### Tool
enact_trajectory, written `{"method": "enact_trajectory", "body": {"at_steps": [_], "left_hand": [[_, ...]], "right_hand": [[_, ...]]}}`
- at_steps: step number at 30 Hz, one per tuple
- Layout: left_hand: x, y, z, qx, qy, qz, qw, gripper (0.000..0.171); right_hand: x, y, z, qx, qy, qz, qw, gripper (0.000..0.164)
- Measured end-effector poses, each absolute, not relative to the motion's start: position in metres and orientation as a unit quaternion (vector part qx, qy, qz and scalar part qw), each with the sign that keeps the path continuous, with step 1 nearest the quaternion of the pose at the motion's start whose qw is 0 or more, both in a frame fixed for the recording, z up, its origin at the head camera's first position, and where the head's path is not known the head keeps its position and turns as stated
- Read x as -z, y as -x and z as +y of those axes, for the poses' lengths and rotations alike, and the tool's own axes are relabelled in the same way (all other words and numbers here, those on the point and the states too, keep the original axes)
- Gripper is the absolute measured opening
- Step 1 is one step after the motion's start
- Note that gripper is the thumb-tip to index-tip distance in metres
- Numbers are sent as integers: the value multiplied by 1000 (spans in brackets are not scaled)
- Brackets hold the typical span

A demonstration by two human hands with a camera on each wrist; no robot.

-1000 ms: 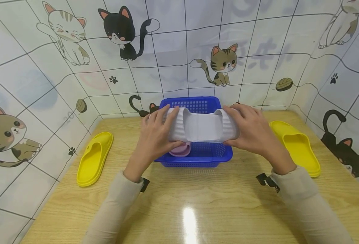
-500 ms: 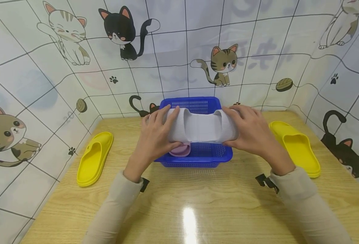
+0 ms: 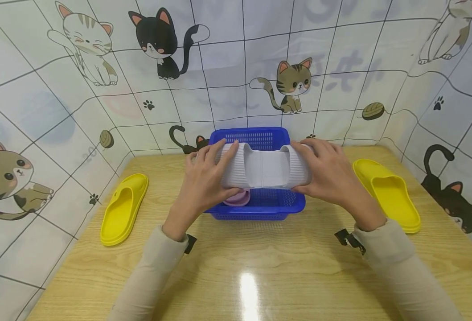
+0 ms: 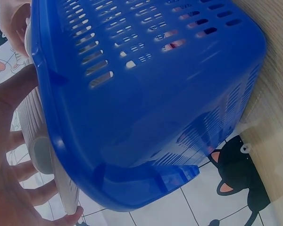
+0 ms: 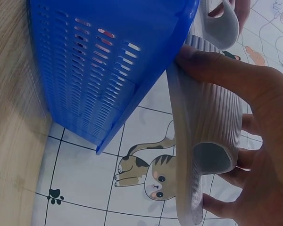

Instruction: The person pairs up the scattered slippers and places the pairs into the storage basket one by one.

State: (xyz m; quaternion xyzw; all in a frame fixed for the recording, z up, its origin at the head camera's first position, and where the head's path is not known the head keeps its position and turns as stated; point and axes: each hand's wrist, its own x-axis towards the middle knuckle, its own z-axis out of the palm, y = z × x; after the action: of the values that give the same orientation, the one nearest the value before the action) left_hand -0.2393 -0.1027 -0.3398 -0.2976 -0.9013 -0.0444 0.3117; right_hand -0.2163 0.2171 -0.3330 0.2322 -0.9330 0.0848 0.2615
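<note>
Two white slippers with ribbed straps lie end to end above the blue basket. My left hand (image 3: 203,174) grips the left white slipper (image 3: 236,167) round its strap, thumb on the near side. With thumb and fingers, my right hand (image 3: 329,174) holds the right white slipper (image 3: 298,167) the same way. In the right wrist view, its sole (image 5: 183,155) stands just beside the basket's rim. The left wrist view has the left slipper (image 4: 41,150) partly behind the basket (image 4: 155,113). A pinkish-purple item (image 3: 237,199) sits inside the basket, mostly hidden by my left hand and the slipper.
One yellow slipper (image 3: 125,209) lies on the wooden table (image 3: 219,267) at the left, another yellow slipper (image 3: 388,196) at the right. The basket stands near the back wall (image 3: 227,62), whose cat-print covering also lines both sides.
The two white slippers have shifted very slightly closer together, the right hand edging left and the left hand edging right. The basket and yellow slippers stay put.
</note>
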Motion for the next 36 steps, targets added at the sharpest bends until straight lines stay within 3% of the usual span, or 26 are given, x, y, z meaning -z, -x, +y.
{"method": "enact_trajectory", "body": {"at_steps": [36], "left_hand": [[343,239,-97,45,302,-894,328,119]], "right_hand": [[334,216,217,-81,-242,-928,271,112]]}}
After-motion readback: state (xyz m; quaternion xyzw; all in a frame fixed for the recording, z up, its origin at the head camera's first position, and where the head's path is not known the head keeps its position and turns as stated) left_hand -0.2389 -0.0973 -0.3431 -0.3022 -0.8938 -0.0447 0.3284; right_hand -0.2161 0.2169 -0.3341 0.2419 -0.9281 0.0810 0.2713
